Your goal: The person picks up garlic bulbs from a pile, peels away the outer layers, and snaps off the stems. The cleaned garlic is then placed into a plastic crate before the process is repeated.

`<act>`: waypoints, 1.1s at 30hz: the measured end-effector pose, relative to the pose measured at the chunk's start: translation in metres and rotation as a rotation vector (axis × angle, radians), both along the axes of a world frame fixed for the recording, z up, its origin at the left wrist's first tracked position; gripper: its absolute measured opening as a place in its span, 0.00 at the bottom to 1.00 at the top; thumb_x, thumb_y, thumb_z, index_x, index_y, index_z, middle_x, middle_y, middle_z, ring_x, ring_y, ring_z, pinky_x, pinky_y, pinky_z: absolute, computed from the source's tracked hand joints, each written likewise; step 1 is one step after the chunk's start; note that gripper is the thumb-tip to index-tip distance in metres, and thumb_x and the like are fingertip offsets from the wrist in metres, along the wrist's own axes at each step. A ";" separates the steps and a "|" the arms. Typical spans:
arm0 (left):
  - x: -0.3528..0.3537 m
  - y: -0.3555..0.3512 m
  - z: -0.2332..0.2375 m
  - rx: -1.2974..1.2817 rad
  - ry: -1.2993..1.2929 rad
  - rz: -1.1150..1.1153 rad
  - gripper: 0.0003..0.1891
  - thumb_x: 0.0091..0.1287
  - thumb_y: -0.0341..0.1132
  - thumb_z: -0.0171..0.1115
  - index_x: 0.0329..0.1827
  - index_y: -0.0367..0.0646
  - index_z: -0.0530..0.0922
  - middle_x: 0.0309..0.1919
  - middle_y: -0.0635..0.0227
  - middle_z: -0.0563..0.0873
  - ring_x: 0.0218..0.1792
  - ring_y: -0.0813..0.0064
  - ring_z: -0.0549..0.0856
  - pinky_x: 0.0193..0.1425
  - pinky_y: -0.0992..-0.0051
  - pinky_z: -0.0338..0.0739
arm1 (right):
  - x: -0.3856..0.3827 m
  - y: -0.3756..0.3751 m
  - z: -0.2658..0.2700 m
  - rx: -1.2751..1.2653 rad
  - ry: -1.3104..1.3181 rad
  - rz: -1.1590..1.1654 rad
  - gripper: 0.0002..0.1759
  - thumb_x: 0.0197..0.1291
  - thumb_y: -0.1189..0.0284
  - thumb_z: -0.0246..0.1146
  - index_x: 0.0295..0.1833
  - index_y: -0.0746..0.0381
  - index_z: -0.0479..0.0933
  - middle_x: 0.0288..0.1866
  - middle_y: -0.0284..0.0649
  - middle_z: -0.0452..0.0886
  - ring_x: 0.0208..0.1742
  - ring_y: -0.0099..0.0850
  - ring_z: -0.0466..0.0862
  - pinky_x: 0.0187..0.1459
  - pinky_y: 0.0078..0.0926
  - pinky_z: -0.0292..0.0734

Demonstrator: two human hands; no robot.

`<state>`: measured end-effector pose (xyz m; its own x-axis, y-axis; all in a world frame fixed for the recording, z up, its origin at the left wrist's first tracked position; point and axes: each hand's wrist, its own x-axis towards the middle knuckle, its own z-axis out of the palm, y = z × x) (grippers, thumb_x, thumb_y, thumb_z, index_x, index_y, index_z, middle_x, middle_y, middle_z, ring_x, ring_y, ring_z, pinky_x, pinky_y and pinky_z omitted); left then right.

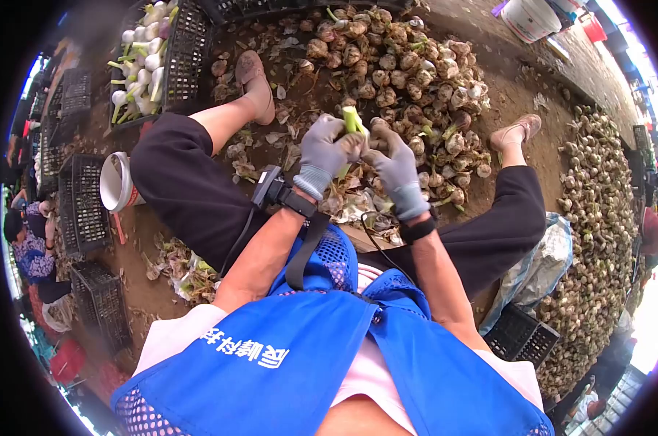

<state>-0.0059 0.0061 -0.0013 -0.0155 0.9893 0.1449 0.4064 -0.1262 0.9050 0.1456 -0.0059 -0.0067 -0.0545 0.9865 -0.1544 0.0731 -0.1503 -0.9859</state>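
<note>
Both gloved hands meet in front of me around a garlic bulb with a thick green stem (352, 118) pointing away from me. My left hand (323, 151) is closed on it, with fingertips at the base of the stem. From the other side, my right hand (396, 161) pinches the same garlic, its thumb and fingers close to the left fingertips. The bulb itself is mostly hidden by the gloves. Just beyond the hands lies a heap of dirty, brownish garlic bulbs (409, 80) on the ground. Loose papery skins (351, 200) are scattered beneath the hands.
A black crate (183, 58) at upper left holds cleaned white garlic (143, 65). A white bucket (117, 182) stands by my left knee. A long garlic pile (594, 240) and a sack (536, 258) lie to the right. Another person (34, 240) sits far left near black crates (82, 203).
</note>
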 end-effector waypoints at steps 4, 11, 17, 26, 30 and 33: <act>-0.006 -0.009 0.006 -0.194 -0.112 -0.129 0.06 0.58 0.28 0.62 0.34 0.34 0.80 0.32 0.70 0.80 0.32 0.80 0.78 0.37 0.81 0.74 | -0.009 0.002 -0.008 -0.178 0.130 -0.089 0.12 0.45 0.84 0.58 0.39 0.70 0.75 0.29 0.37 0.80 0.29 0.22 0.78 0.33 0.18 0.75; -0.010 0.003 -0.009 -0.717 -1.695 0.051 0.10 0.65 0.33 0.52 0.42 0.34 0.75 0.39 0.57 0.81 0.34 0.71 0.83 0.31 0.78 0.83 | 0.010 -0.008 -0.093 -0.282 -0.262 0.550 0.14 0.43 0.81 0.61 0.40 0.67 0.79 0.31 0.36 0.81 0.32 0.23 0.79 0.35 0.21 0.75; -0.011 0.006 -0.023 -0.688 -1.529 0.381 0.08 0.61 0.37 0.61 0.39 0.44 0.76 0.30 0.69 0.80 0.20 0.81 0.74 0.14 0.89 0.57 | 0.006 -0.017 -0.011 -0.188 -0.236 0.601 0.17 0.52 0.66 0.62 0.46 0.65 0.77 0.40 0.47 0.81 0.42 0.32 0.80 0.46 0.26 0.72; -0.002 0.005 -0.020 -0.350 -0.857 0.275 0.05 0.56 0.26 0.61 0.35 0.42 0.77 0.27 0.71 0.82 0.27 0.82 0.80 0.30 0.81 0.74 | -0.011 0.002 0.018 0.346 -0.753 0.038 0.11 0.49 0.67 0.64 0.36 0.62 0.78 0.35 0.44 0.80 0.36 0.36 0.81 0.36 0.26 0.74; -0.013 -0.001 -0.012 -0.407 -0.930 0.255 0.04 0.59 0.31 0.59 0.35 0.43 0.77 0.25 0.72 0.80 0.23 0.82 0.77 0.23 0.82 0.70 | 0.012 0.022 -0.044 -0.206 -0.516 -0.017 0.08 0.48 0.73 0.57 0.32 0.65 0.79 0.32 0.47 0.81 0.30 0.45 0.79 0.32 0.32 0.73; -0.014 0.002 -0.004 -0.619 -1.084 0.328 0.08 0.63 0.39 0.55 0.35 0.46 0.77 0.24 0.74 0.79 0.18 0.83 0.73 0.14 0.84 0.59 | 0.032 0.012 -0.098 -0.131 -0.626 0.223 0.16 0.47 0.72 0.57 0.45 0.62 0.78 0.43 0.50 0.80 0.43 0.46 0.79 0.44 0.29 0.73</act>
<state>-0.0196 0.0084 -0.0055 -0.0900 0.8147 -0.5728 -0.6365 0.3953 0.6623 0.1776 0.0063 -0.1048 -0.1159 0.9329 -0.3411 0.6674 -0.1811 -0.7223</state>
